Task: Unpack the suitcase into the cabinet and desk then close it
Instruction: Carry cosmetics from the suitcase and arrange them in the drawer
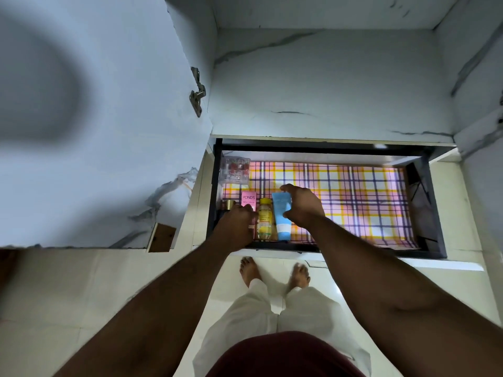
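The soft light-blue plastic tube (281, 216) stands cap-down at the front of the pulled-out dark-framed drawer (424, 202), on its pink-and-yellow plaid liner (353, 197). The right hand (300, 206) pinches it, thumb low, fingers over the top. It looks light and squashy, best held mid-body, lightly. Just left of that grip stands a yellow clear bottle (264, 220), probably slick; beyond it the left hand (235, 227) curls on a pink carton (249, 200).

Both arms outstretched, right hand (300, 206) fingers curled in a grip, left hand (236, 227) knuckles up.
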